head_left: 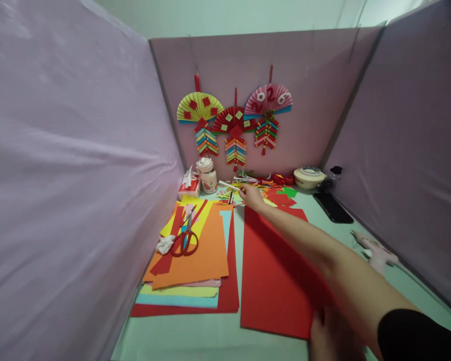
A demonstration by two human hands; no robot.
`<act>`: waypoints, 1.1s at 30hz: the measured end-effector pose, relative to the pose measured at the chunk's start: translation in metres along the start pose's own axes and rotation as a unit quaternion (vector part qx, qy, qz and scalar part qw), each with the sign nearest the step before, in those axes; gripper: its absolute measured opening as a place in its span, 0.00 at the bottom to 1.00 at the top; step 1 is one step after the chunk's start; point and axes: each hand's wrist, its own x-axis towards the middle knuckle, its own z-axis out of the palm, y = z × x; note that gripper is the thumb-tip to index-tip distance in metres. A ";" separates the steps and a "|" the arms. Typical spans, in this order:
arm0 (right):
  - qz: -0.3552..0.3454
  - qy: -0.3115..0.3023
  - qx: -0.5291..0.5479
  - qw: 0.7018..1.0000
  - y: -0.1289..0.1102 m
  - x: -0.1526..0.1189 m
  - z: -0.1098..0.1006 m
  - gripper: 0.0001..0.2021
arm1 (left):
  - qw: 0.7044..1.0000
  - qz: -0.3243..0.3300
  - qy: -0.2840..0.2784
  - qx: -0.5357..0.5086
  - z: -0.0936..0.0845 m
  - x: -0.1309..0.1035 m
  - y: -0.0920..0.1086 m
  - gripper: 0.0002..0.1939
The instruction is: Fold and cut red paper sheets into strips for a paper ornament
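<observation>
A: Left side?
B: Tissue pack (189, 189), print too small to read. Scissors (185, 243) lie on the paper pile (210, 255), probably kept there within reach.
A: Middle?
B: Right hand (252, 197), fingers pinched closed around the end of a white stick (228, 185) near the scraps (280, 199). Pink fan (268, 99) behind reads "2026".
A: Nearer?
B: Red sheet (274, 281), flat on the table (180, 338). Left hand (320, 333) at its near right corner, likely steadying it; partly hidden, so opening and grip: cannot tell.

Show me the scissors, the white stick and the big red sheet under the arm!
Scissors (187, 234): head view, where the handles meet.
White stick (228, 185): head view, its middle.
Red sheet (272, 281): head view, its flat surface.
</observation>
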 end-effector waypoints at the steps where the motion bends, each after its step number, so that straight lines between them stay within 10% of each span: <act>1: 0.007 0.013 0.032 0.999 0.002 -0.010 -0.010 0.08 | 0.999 0.009 -0.001 0.036 0.005 -0.003 0.000 0.17; 8: 0.051 0.028 0.218 0.974 0.040 -0.147 -0.101 0.09 | 0.987 0.062 0.051 0.140 0.007 -0.019 -0.005 0.20; 10: 0.093 0.006 0.366 0.926 0.056 -0.199 -0.124 0.08 | 0.983 0.066 0.065 0.157 0.002 -0.020 -0.004 0.18; 16: 0.208 0.039 0.441 0.872 0.106 -0.309 -0.148 0.12 | 0.974 0.070 0.107 0.187 -0.004 -0.019 -0.001 0.18; 33: 0.185 0.070 0.248 0.948 0.140 -0.340 -0.137 0.08 | 0.967 0.095 0.088 0.218 -0.009 -0.019 -0.001 0.20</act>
